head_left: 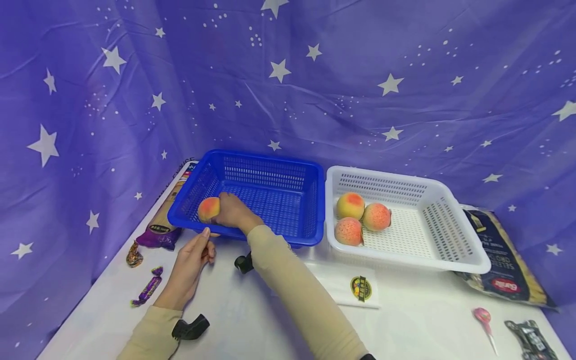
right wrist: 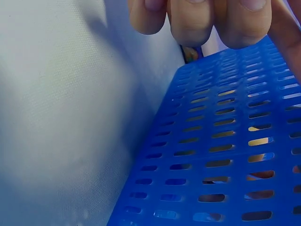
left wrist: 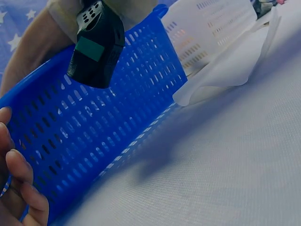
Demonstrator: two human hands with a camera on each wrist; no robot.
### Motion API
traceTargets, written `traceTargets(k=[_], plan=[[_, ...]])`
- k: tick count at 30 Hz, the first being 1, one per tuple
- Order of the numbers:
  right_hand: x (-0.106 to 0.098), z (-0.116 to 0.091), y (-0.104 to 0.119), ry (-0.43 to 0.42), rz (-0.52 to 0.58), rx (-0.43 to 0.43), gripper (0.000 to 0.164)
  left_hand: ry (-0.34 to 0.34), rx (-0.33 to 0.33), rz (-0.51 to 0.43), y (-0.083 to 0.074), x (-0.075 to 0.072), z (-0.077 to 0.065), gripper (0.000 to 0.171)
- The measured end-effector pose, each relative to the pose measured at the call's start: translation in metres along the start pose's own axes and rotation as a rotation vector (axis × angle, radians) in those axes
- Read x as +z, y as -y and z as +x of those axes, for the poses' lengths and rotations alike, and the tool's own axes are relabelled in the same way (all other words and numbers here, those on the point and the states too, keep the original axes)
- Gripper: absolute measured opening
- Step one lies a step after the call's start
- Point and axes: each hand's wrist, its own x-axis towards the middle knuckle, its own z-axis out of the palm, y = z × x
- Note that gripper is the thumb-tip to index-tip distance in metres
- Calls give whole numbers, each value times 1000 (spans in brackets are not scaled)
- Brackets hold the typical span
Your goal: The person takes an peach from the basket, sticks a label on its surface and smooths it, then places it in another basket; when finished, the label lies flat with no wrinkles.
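In the head view my right hand (head_left: 234,211) reaches down into the blue basket (head_left: 288,239). It holds a yellow and red peach (head_left: 208,208) near the left wall; its fingertips are partly hidden. My left hand (head_left: 193,260) is at the basket's front left corner, thumb and forefinger at the rim. Its other fingers (left wrist: 19,165) curl loosely outside the slotted wall in the left wrist view. In the right wrist view, fingertips (right wrist: 190,21) appear beside the basket's outer wall (right wrist: 197,155). Right of it stands a white basket (head_left: 405,257) with three peaches (head_left: 377,216).
A white bag (head_left: 324,285) with a round label lies before the baskets. Purple (head_left: 157,235) and dark (head_left: 499,260) packages flank them. Wrapped candies (head_left: 148,286) lie at left, a lollipop (head_left: 483,316) and black wrapper (head_left: 532,337) at right. A starry purple cloth (head_left: 337,115) hangs behind.
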Motion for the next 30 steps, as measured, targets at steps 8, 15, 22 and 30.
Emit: traceTargets(k=[8, 15, 22, 30], plan=[[-29, -27, -9, -159, 55, -13, 56, 22, -10, 3, 1, 12, 3, 54], [-99, -108, -8, -278, 203, -104, 60, 30, -54, 9, -1, 12, 1, 55], [-128, -213, -42, -219, 246, -174, 58, 98, -60, -148, -2, 4, -4, 55], [-73, -314, -118, -106, 413, 18, 58, 198, 2, -254, 4, 3, -2, 46]])
